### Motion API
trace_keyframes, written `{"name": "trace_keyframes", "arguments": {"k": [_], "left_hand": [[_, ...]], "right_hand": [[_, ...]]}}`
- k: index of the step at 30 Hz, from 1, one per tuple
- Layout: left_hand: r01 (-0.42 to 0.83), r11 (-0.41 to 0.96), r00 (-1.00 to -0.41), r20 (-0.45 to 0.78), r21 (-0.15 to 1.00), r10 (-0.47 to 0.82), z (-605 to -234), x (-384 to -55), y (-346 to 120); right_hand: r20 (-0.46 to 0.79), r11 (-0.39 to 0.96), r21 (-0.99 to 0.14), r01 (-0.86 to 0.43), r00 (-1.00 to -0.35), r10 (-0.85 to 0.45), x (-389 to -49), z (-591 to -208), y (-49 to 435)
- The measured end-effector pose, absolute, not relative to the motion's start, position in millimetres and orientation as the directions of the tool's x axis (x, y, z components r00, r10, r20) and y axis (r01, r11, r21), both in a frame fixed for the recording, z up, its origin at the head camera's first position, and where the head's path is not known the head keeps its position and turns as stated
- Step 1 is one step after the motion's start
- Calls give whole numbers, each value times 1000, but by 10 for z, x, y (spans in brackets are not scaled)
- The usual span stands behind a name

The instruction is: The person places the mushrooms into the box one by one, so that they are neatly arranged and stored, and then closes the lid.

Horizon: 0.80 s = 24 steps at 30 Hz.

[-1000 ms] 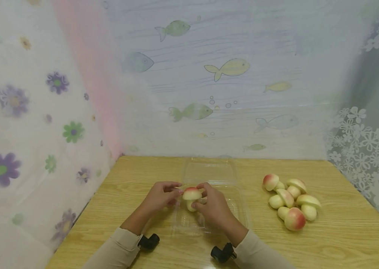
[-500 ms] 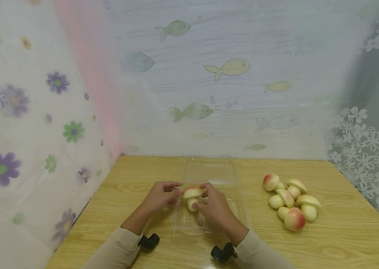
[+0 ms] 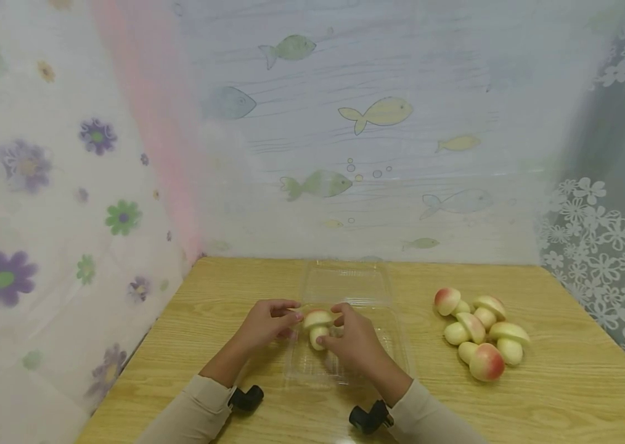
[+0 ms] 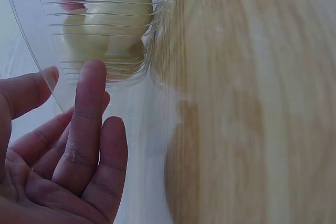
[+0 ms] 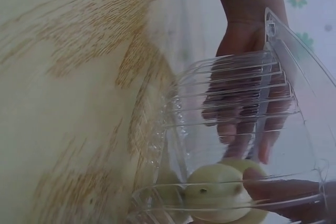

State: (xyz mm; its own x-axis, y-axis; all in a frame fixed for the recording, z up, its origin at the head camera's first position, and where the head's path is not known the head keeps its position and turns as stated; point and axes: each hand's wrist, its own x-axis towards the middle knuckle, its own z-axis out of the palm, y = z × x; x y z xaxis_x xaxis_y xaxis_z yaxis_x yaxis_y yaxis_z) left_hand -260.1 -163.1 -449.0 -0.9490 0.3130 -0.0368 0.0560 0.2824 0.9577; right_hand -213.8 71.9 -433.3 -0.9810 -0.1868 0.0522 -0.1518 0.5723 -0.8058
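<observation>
Currently, the right hand [image 3: 355, 339] pinches a mushroom-shaped piece [image 3: 318, 320] between the two hands, inside the clear container [image 3: 312, 368]. The left hand [image 3: 259, 325], fingers loosely extended, is at the container's side. Right of both hands, five similar pieces [image 3: 470, 327] lie grouped on the counter [image 3: 207, 287].

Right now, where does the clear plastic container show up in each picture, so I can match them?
Head: the clear plastic container lies below centre, slightly right.
Left wrist: the clear plastic container fills the upper left, cut off by the edge.
Right wrist: the clear plastic container takes the lower right.
Shared landmark: the left hand, seen through the plastic in the right wrist view.
</observation>
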Motion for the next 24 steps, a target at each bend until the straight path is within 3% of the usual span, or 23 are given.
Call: {"name": "trace_keyframes", "arguments": {"k": [24], "left_hand": [[86,312,-946,-20,946,322,-4448,-2588,-1638]], "right_hand": [[59,566,-812,-143,-985,-164,-2125,-4124,863]]}}
